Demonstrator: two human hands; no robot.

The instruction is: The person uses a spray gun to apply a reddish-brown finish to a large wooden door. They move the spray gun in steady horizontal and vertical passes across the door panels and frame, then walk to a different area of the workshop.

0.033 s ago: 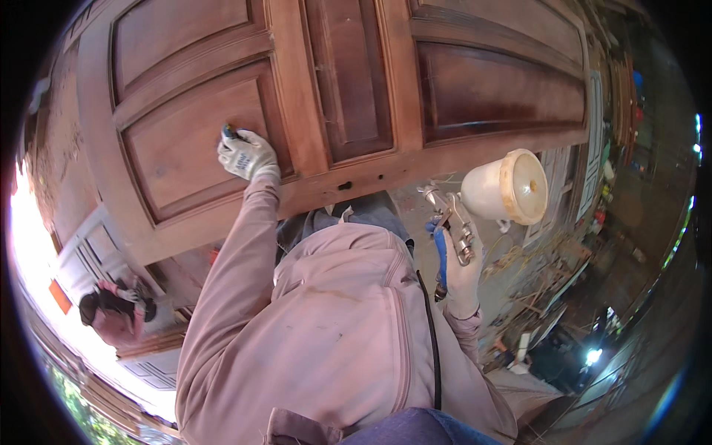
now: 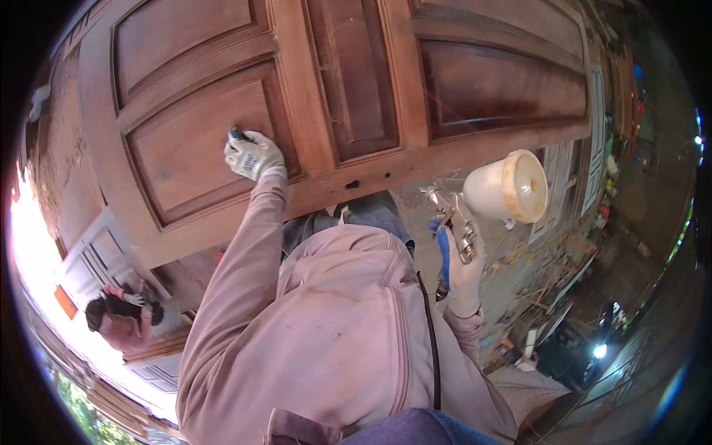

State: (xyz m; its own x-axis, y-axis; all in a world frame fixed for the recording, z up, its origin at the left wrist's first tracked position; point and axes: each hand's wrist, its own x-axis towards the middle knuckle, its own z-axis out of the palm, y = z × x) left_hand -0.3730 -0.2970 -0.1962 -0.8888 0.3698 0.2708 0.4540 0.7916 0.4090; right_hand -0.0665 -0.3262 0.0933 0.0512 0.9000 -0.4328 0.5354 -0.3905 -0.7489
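Observation:
A reddish-brown panelled wooden door (image 2: 302,111) lies before me. My left hand (image 2: 256,156), in a white glove, rests on its lower left panel. The fingers are curled round a small dark object (image 2: 236,132) with a bluish and yellowish tint; most of it is hidden, so its kind is unclear. At the right, off the door's near edge, my gloved right hand (image 2: 466,280) grips a metal spray gun (image 2: 461,228) with a blue part along its handle side. A whitish cup (image 2: 489,189) with a yellowed lid sits on the gun, tilted toward the right.
The door's near edge has a dark keyhole (image 2: 353,185) and crosses in front of my waist. Another person (image 2: 124,319) in pink is crouched at the far left, near pale panelled doors. Scrap wood (image 2: 545,293) and clutter cover the floor at the right.
The door and surroundings have shifted slightly rightward in the picture. My left hand shows at nearly the same spot on the panel, and both hands keep their holds.

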